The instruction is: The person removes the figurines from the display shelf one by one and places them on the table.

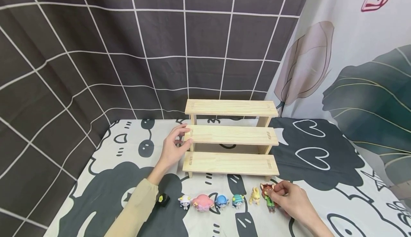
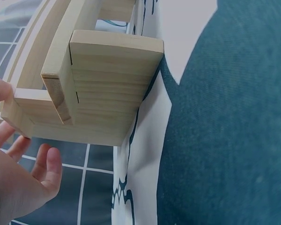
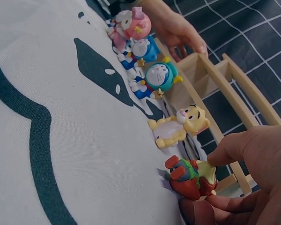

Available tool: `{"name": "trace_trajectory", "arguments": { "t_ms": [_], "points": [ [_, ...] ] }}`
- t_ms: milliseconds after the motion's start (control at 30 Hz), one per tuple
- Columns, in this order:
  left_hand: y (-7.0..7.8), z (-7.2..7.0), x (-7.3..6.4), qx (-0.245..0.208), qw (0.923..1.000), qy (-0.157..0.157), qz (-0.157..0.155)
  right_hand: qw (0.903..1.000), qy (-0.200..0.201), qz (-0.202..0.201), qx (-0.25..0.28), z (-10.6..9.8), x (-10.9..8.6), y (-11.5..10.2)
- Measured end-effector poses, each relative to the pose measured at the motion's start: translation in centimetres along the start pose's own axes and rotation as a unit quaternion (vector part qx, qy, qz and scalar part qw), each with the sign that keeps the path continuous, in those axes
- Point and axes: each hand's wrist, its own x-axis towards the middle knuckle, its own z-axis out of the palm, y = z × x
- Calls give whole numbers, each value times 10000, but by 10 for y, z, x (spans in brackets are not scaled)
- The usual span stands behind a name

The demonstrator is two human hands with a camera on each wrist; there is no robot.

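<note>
A three-tier wooden display shelf (image 1: 231, 134) stands on the patterned cloth. My left hand (image 1: 174, 145) holds the left end of its middle board, thumb in front and fingertips at the far side. In the left wrist view the outer fingers hang free beside the wood (image 2: 107, 84). My right hand (image 1: 293, 199) pinches a reddish-brown fox figurine (image 1: 269, 198) in green clothes, at the right end of a row of toys. The right wrist view has the fox figurine (image 3: 189, 176) between thumb and fingers, close to the cloth. Next to it sits a yellow animal figurine (image 1: 255, 196).
Leftward along the row are a teal-hatted figurine (image 1: 238, 200), a blue one (image 1: 222, 201), a pink one (image 1: 203, 203) and a white one (image 1: 184, 201). A black item with a yellow spot (image 1: 163, 200) lies by the left sleeve. A dark checked curtain (image 1: 160, 34) hangs behind.
</note>
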Motion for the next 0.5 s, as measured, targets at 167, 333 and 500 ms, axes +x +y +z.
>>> {"name": "trace_trajectory", "arguments": {
  "t_ms": [167, 333, 500],
  "points": [
    [-1, 0, 0, -1, 10000, 5, 40, 9999, -53, 103, 95, -1, -1, 0],
    [-2, 0, 0, 15, 10000, 16, 39, 9999, -43, 51, 107, -2, -2, 0],
    [-2, 0, -1, 40, 10000, 19, 25, 9998, -99, 124, 110, -2, -3, 1]
  ]
}}
